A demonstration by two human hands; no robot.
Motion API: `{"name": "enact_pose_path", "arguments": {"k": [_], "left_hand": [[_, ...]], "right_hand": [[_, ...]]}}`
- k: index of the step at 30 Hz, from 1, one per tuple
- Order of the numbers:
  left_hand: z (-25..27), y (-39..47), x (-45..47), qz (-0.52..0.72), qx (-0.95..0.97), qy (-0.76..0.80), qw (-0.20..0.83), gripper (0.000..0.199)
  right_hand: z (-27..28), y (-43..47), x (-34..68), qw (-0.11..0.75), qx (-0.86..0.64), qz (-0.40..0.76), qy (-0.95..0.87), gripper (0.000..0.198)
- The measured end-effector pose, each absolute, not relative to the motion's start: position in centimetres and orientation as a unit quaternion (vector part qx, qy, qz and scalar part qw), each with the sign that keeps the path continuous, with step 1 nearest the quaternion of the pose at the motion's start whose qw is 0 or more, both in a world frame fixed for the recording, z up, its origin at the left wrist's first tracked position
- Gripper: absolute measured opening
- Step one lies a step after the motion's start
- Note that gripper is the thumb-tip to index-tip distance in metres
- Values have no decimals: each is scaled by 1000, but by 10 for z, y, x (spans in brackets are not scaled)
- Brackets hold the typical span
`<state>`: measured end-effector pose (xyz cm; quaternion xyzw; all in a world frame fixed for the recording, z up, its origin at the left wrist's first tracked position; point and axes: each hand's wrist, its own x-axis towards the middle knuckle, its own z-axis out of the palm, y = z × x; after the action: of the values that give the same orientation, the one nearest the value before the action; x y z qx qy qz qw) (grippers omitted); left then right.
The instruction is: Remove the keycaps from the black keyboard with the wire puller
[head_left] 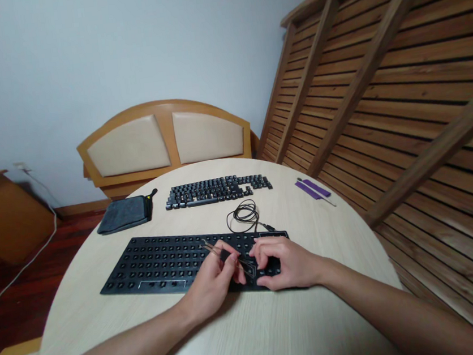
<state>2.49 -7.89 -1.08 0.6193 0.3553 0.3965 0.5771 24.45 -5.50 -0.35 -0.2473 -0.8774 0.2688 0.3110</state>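
A black keyboard (156, 261) without keycaps lies near the front of the table, its switches bare. My left hand (213, 274) is closed around a wire keycap puller (225, 254) with a dark middle and wire at both ends. One end of the puller points down at the right part of the keyboard, near the arrow-key area. My right hand (282, 260) rests over the keyboard's right end, thumb and fingers curved and apart, with nothing visible between them. That hand covers part of the number pad.
Loose black keycaps (204, 192) sit in keyboard layout at the back of the round table (263, 334). A coiled black cable (245, 215) lies behind the keyboard. At left is a grey pouch (123, 214); at right, purple strips (312, 188) beside a thin metal tool.
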Motion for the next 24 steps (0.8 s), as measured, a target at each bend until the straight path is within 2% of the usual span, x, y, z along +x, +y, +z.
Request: {"name": "enact_pose_path", "arguments": {"k": [5,12,15,24], "left_hand": [[-6,-76,27,407,611,364,573,29],[1,-74,31,373,629,385,563,26],[-3,-73,30,374,624,382,570,25],[-3,-73,28,371,615,382,581,28]], "right_hand": [[7,-47,254,323,-266,284,-863,19],[19,13,283,388,-466,196,-770,25],[14,45,291,342,-530,130,-765,25],[-1,102,293,240,-601,37,-761,21]]}}
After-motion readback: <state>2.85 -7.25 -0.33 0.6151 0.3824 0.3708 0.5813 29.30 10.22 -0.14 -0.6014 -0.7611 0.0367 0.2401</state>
